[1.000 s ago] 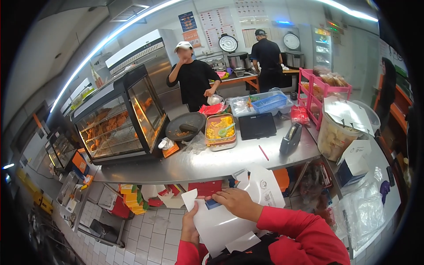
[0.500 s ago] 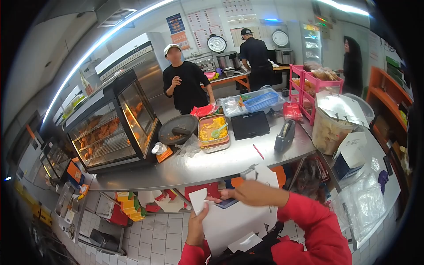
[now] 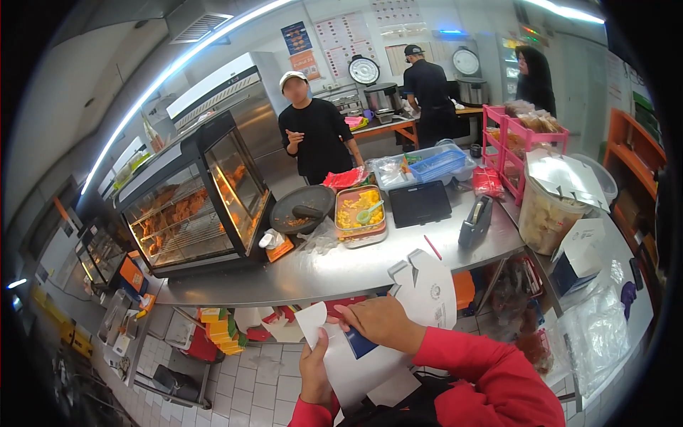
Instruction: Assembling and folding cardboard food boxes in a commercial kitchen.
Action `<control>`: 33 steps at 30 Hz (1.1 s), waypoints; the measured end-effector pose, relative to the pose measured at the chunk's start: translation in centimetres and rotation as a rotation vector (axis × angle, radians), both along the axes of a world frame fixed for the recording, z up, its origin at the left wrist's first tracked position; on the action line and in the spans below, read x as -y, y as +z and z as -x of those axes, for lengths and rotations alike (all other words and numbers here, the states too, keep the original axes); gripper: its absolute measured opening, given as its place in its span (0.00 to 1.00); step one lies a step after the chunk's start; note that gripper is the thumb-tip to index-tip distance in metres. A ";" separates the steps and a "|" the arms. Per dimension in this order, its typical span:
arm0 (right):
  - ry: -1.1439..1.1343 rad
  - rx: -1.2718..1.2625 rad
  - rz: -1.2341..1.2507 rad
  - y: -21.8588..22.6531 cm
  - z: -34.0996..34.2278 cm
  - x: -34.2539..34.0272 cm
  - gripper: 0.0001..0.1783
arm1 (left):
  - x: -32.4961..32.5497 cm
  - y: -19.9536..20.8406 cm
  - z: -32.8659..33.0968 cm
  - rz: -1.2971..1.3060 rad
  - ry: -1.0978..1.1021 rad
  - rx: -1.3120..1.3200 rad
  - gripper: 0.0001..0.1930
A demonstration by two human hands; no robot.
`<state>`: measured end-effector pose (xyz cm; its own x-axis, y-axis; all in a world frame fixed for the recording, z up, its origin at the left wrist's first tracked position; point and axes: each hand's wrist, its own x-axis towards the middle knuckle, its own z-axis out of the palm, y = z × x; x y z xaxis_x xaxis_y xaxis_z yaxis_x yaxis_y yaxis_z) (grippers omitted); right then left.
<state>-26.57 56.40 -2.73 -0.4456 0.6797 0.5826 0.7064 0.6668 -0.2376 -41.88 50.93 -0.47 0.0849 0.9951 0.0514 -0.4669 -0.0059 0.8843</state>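
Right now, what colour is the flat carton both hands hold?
White, with a blue patch; head view shows the carton.

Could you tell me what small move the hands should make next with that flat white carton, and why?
Probably press the side flap inward: the white carton is flat, the left hand pinches its edge, the right hand lies across its middle.
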 end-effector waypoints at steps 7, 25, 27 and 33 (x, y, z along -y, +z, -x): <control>0.094 -0.278 -0.137 -0.7 1.5 -1.4 0.10 | -0.7 -0.3 1.4 -0.021 0.052 -0.139 0.15; 0.151 -0.513 0.019 -0.9 0.8 -3.7 0.09 | -4.7 1.1 3.0 -0.328 -0.059 -0.586 0.16; 0.201 -0.475 0.145 -1.7 -0.3 -3.6 0.17 | -5.6 2.0 3.3 -0.303 -0.051 -0.681 0.15; 0.155 -0.248 0.112 -3.4 -2.8 -3.9 0.30 | -10.7 3.7 2.5 -0.191 -0.430 -0.740 0.13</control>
